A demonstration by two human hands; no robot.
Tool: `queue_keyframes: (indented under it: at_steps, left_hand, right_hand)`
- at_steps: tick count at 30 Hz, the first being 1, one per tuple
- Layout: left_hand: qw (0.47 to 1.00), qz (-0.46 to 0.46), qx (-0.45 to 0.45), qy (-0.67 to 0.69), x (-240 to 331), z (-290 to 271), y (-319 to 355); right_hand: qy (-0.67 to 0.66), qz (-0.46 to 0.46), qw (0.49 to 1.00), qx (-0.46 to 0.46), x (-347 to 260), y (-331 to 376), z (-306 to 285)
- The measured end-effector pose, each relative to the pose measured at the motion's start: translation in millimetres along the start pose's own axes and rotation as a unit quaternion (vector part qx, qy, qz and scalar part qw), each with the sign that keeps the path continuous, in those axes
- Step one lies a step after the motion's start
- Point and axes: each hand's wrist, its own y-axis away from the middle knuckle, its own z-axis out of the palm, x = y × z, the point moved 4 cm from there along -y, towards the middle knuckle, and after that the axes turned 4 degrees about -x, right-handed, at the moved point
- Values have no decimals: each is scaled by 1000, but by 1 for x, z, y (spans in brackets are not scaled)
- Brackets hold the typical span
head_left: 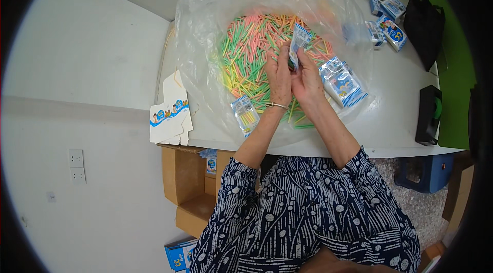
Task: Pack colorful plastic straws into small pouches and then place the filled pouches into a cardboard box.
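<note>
A small blue-and-white packet [300,39] stands upright between my hands, above a heap of thin pink, green, yellow and orange sticks [251,42]. My left hand [279,78] grips its left side, fingers closed and a bangle on the wrist. From the right, my right hand [308,79] closes round its lower part with the thumb in front. The sticks lie in a large, wide-mouthed clear plastic bag [203,26]. Inside the bag's near edge, a see-through packet of sticks [245,115] lies left of my wrists. Several more silver-and-blue packets [341,83] lie right of my right hand.
Flat white cartons [172,111] lie at the table's left edge. Small blue-and-white boxes [393,31] are stacked at the back right, beside a black bag [423,26]. A black tape dispenser [429,115] stands at the right. Below the table are a cardboard box [186,175] and a blue stool [426,173].
</note>
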Motion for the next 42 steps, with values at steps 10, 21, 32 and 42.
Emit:
queue_keyframes:
  at_steps: [10, 21, 32, 42]
  left_hand:
    - [997, 22, 4, 71, 8, -35, -27]
    - [995, 0, -62, -80, 13, -46, -35]
    - [994, -15, -88, 68, 42, -30, -30]
    - [981, -59, -157, 99, 55, -4, -10]
  right_hand:
    - [278, -33, 958, -61, -33, 9, 18]
    - [469, 6, 876, -108, -69, 33, 14]
    - [526, 106, 836, -116, -80, 42, -1]
    - [490, 170, 840, -159, -74, 44, -6]
